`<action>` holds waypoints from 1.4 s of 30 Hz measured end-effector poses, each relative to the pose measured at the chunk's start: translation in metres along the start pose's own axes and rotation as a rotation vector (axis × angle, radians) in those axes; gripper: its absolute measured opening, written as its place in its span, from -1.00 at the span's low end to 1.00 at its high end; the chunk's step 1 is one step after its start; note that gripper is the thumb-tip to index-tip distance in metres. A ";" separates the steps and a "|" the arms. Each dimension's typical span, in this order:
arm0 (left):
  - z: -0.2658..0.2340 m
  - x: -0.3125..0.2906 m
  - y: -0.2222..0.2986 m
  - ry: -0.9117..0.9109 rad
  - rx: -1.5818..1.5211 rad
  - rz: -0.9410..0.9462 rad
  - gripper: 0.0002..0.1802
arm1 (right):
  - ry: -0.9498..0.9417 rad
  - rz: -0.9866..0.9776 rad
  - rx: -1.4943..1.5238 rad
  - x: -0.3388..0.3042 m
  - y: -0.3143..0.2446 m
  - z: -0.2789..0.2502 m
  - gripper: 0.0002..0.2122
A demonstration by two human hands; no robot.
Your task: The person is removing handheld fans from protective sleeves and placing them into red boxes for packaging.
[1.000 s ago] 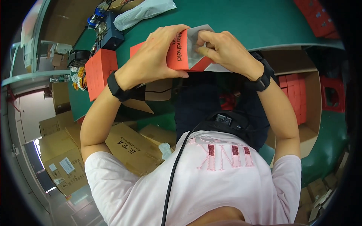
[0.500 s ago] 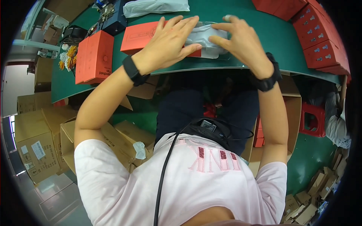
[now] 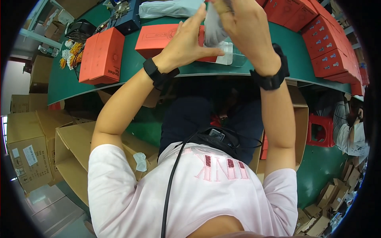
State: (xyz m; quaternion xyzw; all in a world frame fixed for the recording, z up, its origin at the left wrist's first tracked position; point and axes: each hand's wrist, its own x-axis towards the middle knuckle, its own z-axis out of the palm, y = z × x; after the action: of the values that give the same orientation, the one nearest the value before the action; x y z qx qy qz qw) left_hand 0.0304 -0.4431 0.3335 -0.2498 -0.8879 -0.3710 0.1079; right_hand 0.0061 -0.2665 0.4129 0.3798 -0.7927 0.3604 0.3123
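A red-orange box (image 3: 154, 37) lies on the green table in front of me, its white end flap (image 3: 226, 55) folded out at the right. My right hand (image 3: 250, 37) is raised above that end, fingers closed on the top of a translucent plastic bag (image 3: 215, 29) that hangs upright. What the bag contains cannot be made out. Over the box, my left hand (image 3: 184, 45) has its fingers stretched and thumb apart, close to the bag's left side. Clear plastic packaging (image 3: 239, 59) lies beside the flap, under my right hand.
Two red-orange boxes (image 3: 101, 55) stand at the left, near yellow-and-white cords (image 3: 72, 51). Stacked red-orange boxes (image 3: 327, 43) line the table's right side. Another plastic-wrapped item (image 3: 168, 8) lies at the back. Open cartons (image 3: 75, 150) and a red stool (image 3: 320, 131) are below.
My right hand has lifted the translucent bag up from the box's open end. My left hand has shifted slightly right, staying spread over the box. The view has tilted a little.
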 end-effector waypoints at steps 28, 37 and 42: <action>0.033 0.023 0.053 0.658 -1.100 -0.138 -0.63 | -0.147 0.956 0.700 -0.126 -0.046 -0.041 -0.54; 0.006 0.028 0.000 0.524 -0.726 -0.363 -0.58 | -0.373 1.092 0.841 -0.122 -0.051 -0.063 -0.59; 0.007 0.019 0.044 0.488 -1.152 -0.458 -0.55 | -0.175 1.193 1.136 -0.135 -0.046 -0.055 -0.63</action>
State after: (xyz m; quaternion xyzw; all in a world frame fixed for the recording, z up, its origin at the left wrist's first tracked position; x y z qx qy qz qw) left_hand 0.0373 -0.4046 0.3625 0.0185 -0.5285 -0.8455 0.0737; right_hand 0.1258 -0.1916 0.3548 0.0221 -0.5796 0.7804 -0.2337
